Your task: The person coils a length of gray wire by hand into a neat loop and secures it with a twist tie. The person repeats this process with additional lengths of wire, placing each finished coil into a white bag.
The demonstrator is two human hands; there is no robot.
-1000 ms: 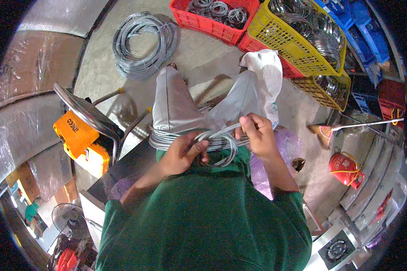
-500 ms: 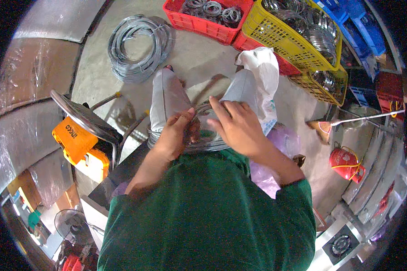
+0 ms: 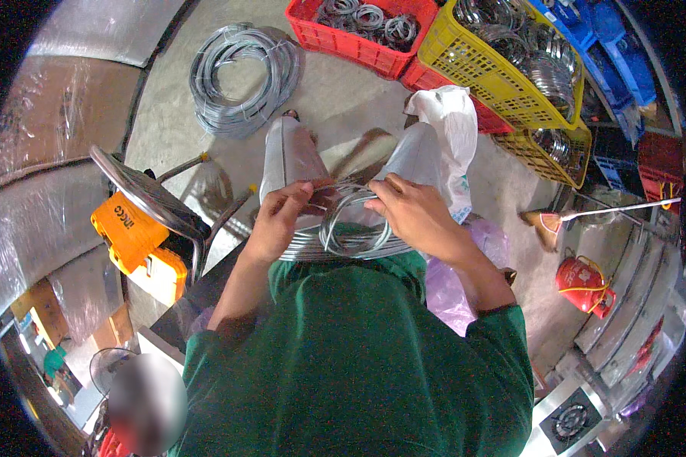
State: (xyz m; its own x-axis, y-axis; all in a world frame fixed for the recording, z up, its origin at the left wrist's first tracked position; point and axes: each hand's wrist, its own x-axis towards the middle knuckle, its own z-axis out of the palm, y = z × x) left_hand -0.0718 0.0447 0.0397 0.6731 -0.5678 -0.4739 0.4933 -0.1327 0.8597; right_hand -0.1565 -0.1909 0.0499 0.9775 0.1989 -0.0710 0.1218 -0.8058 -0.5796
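A small coil of grey metal wire (image 3: 325, 235) is held up over my lap, its loops forming an open ring. My right hand (image 3: 415, 217) pinches the ring's upper right side between thumb and fingers. To its left, my left hand (image 3: 274, 222) is closed with thumb against fingers, and a short length of wire shows beside its fingertips. Exactly how much wire that hand grips is partly hidden. Beneath both hands, a wider coil of wire (image 3: 297, 250) lies across my lap against the green shirt.
A large wire coil (image 3: 206, 99) lies on the floor ahead. Red crate (image 3: 351, 47) and yellow crate (image 3: 472, 72) hold wire coils. A white sack (image 3: 461, 126) stands by my right leg. A chair (image 3: 149, 190) and orange case (image 3: 156, 274) are left; a broom (image 3: 545, 228) and red canister (image 3: 579, 286) right.
My hands have drawn apart, and the right one has turned from lying over the wire to pinching it. The small ring now shows between them. The whole view has shifted slightly.
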